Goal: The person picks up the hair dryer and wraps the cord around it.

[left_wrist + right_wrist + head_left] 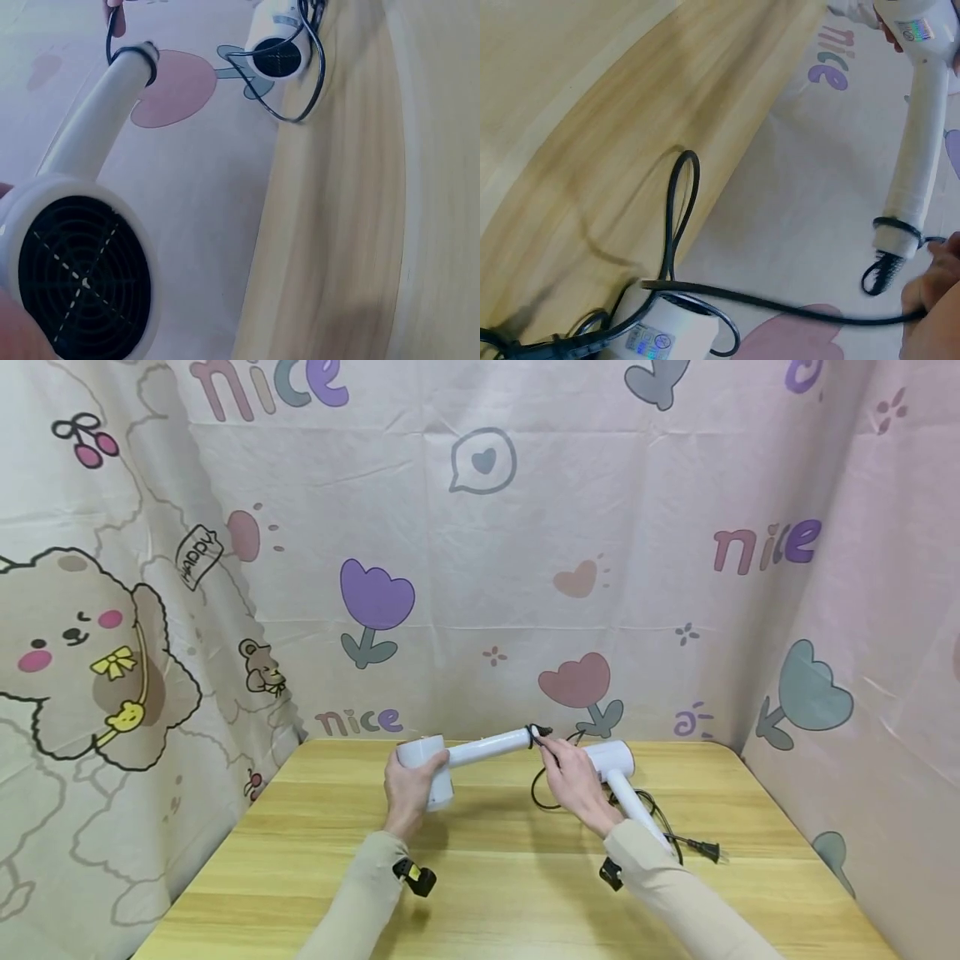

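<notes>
Left hand (407, 787): curled fingers grip white hair dryer (461, 755)
Right hand (577, 782): fingers pinch black cord (795, 309) beside dryer's handle (495, 746)
Second dryer (624, 783): right of those fingers

Just above and left of your left hand (408, 789) you can read "nice" (367, 721) on the cloth (465, 610); farther up and left, "HAPPY" (199, 557) stands on a printed banner, and high above your hand is another "nice" (262, 390). A third "nice" (768, 547) is up and right of your right hand (573, 777). The held hair dryer (491, 747) in your left hand and the other hair dryer (621, 762) beside your right each carry a shiny label, its print too small to read.
</notes>
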A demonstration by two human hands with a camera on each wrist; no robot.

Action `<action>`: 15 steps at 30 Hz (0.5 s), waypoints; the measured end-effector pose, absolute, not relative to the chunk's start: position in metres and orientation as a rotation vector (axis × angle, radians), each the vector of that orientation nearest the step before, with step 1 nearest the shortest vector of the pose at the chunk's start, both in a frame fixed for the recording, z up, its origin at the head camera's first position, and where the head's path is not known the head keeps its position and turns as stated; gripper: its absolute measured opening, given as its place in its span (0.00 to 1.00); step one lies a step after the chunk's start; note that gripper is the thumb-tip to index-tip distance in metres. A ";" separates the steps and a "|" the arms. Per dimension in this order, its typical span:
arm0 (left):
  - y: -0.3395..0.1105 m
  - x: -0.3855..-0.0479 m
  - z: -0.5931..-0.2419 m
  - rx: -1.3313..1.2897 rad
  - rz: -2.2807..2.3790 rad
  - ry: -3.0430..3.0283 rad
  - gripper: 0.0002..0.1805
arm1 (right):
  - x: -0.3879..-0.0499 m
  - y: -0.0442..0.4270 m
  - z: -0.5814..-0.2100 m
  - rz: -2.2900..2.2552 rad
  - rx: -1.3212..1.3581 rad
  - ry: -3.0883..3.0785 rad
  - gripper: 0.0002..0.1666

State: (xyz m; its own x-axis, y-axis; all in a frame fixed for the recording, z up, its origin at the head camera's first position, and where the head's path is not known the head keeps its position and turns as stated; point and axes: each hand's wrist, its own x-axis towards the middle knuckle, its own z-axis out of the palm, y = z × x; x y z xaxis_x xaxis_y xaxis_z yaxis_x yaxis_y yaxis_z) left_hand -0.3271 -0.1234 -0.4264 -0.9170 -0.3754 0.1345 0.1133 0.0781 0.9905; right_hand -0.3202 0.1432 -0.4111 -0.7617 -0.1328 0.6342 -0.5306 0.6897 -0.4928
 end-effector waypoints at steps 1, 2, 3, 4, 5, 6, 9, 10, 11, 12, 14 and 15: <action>-0.124 -0.328 -0.426 0.273 -1.924 -1.975 0.43 | -0.321 0.144 -0.412 0.950 0.513 -2.333 0.16; -0.126 -0.329 -0.427 0.289 -1.949 -1.949 0.43 | -0.321 0.144 -0.412 0.993 0.519 -2.342 0.16; -0.127 -0.330 -0.427 0.308 -1.982 -1.919 0.43 | -0.322 0.146 -0.412 1.048 0.523 -2.359 0.16; -0.128 -0.331 -0.426 0.327 -2.021 -1.889 0.43 | -0.322 0.147 -0.412 1.108 0.531 -2.373 0.16; -0.130 -0.332 -0.426 0.346 -2.054 -1.865 0.42 | -0.323 0.149 -0.412 1.188 0.546 -2.392 0.16; -0.131 -0.333 -0.426 0.360 -2.082 -1.842 0.43 | -0.324 0.152 -0.412 1.293 0.562 -2.413 0.17; -0.133 -0.333 -0.423 0.391 -2.166 -1.789 0.42 | -0.326 0.161 -0.413 1.654 0.598 -2.448 0.19; -0.133 -0.333 -0.422 0.398 -2.191 -1.775 0.42 | -0.327 0.164 -0.413 1.763 0.618 -2.444 0.20; -0.132 -0.332 -0.421 0.402 -2.214 -1.760 0.41 | -0.328 0.166 -0.414 1.870 0.632 -2.440 0.21; -0.132 -0.332 -0.420 0.404 -2.234 -1.747 0.41 | -0.329 0.169 -0.414 1.955 0.648 -2.438 0.22; -0.132 -0.332 -0.418 0.412 -2.279 -1.717 0.40 | -0.330 0.174 -0.415 2.043 0.690 -2.451 0.22; -0.133 -0.332 -0.417 0.417 -2.301 -1.701 0.40 | -0.331 0.177 -0.415 2.070 0.698 -2.473 0.22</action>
State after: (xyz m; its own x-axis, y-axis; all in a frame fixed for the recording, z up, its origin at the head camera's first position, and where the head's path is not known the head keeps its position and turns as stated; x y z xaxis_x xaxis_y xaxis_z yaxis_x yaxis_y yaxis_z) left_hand -0.3317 -0.1326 -0.4167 -0.9282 -0.3633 -0.0806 0.0295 -0.2876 0.9573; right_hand -0.3310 0.1767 -0.4151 -0.8987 -0.4135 0.1461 -0.2165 0.1287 -0.9678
